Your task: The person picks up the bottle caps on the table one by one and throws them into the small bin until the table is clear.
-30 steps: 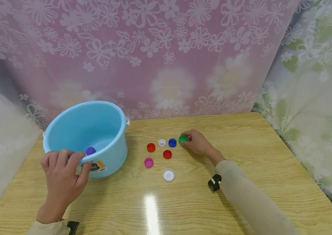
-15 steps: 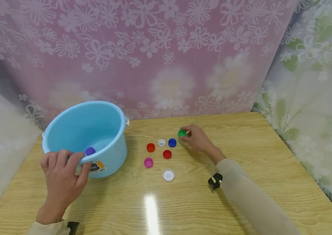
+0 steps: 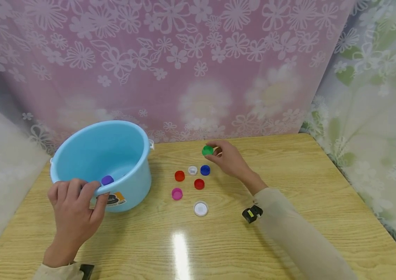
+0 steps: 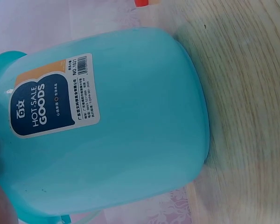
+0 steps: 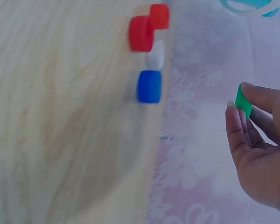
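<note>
A light blue bucket [image 3: 138, 182] stands at the left of the table, a purple cap [image 3: 107, 180] visible inside it. My left hand [image 3: 76, 210] grips the bucket's near rim, thumb outside beside the label [image 4: 53, 95]. Raised above the table, my right hand [image 3: 228, 158] pinches a green bottle cap [image 3: 207, 151] between thumb and fingers; the right wrist view shows the green cap [image 5: 243, 102] edge-on. Below it on the table lie a blue cap [image 3: 205, 170], a small white cap [image 3: 192, 170] and a red cap [image 3: 199, 184].
Another red cap [image 3: 179, 175] and a pink cap [image 3: 177, 193] lie closer to the bucket. A larger white lid [image 3: 201, 209] is nearer the front of the wooden table [image 3: 141, 249]. Behind the table hangs a pink floral curtain [image 3: 169, 85].
My right hand has lifted the green cap off the table and carried it up and to the left. The left hand and bucket stay in place.
</note>
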Tool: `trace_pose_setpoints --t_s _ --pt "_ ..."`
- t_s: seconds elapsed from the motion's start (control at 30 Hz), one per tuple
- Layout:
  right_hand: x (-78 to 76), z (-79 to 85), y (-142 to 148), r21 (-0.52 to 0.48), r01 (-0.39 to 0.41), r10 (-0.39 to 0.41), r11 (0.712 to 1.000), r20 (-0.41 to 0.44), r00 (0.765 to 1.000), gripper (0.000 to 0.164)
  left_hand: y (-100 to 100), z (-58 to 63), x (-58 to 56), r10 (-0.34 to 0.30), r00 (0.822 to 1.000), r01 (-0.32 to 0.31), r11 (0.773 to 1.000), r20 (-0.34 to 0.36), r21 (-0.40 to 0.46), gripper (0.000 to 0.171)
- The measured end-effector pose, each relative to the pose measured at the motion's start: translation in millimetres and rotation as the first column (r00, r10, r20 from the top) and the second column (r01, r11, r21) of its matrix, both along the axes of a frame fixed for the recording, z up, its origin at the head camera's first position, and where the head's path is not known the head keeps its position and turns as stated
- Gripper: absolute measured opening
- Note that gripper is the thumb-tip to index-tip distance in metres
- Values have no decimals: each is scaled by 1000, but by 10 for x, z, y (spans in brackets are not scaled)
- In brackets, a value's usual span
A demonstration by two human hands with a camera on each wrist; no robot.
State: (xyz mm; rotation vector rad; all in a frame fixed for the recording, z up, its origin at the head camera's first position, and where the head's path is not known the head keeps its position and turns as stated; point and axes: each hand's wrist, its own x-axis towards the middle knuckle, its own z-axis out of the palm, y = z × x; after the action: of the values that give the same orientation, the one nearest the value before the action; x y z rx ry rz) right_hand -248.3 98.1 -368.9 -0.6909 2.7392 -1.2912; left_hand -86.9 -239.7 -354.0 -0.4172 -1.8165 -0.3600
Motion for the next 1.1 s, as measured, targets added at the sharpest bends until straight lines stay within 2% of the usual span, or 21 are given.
trace_pose_setpoints --t_s 0.27,0.6,0.93,1.1 --pt "95 180 -148 -30 -58 54 998 -101 993 37 2 -7 1 3 1000 -3 1000 -6 0 39" --pt "259 391 -380 -107 -131 113 986 -165 980 36 6 -10 1 9 1000 -9 1000 -8 0 38" --pt "419 587 -712 -188 -228 191 955 -194 962 34 -28 -17 -54 -1 1000 2 1000 -13 3 35" --pt "511 657 -919 -209 -293 242 933 -237 941 35 -47 -12 -81 -6 1000 6 1000 -18 4 35"
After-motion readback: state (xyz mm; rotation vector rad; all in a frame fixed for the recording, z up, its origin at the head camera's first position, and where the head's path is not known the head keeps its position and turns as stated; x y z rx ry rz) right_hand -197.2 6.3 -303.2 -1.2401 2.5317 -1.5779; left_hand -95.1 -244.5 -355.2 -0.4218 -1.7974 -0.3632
